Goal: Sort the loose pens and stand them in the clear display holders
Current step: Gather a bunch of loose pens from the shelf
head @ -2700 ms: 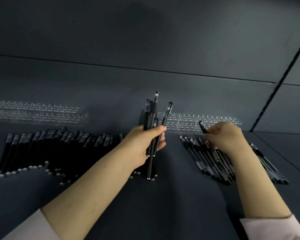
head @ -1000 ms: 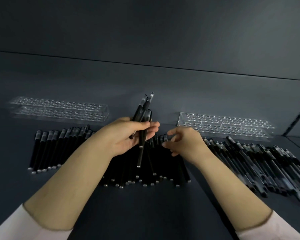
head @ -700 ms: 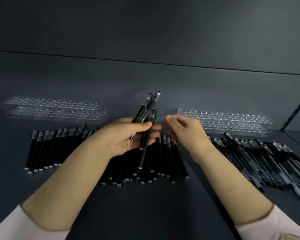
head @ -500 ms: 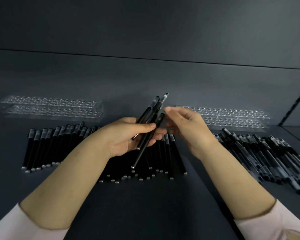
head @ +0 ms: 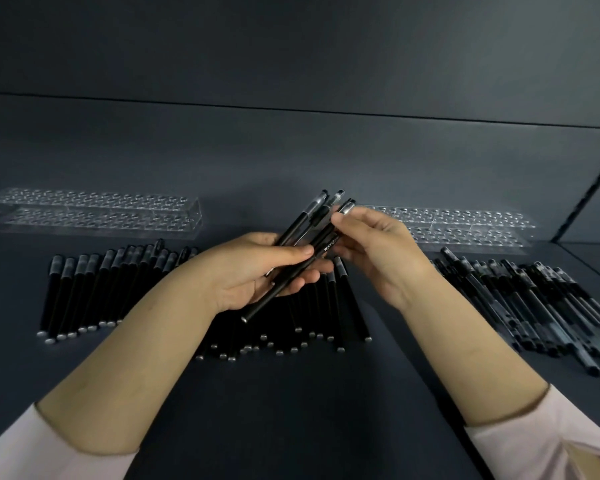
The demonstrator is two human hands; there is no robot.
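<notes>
Pens lie in a flat row on the table, from 9 o'clock to the centre of the view, and a looser heap lies at 3 o'clock. Behind them stand two clear holders, and I see no pen in either: the left holder at 10 o'clock, the right holder at 2 o'clock.

The left hand grips a small bundle of several pens at mid-barrel, with the thumb across it and the caps pointing to 1 o'clock. The right hand pinches one pen of this bundle near its cap, between thumb and forefinger.

Each pen is probably light and stiff, with a smooth barrel, so the pens may slide against each other inside a loose grip. I think the best place to hold one is the upper barrel just under the cap. This leaves the lower end free to enter a hole. A pull on the cap alone might take it off. The holders also look light and may shift if pushed.
</notes>
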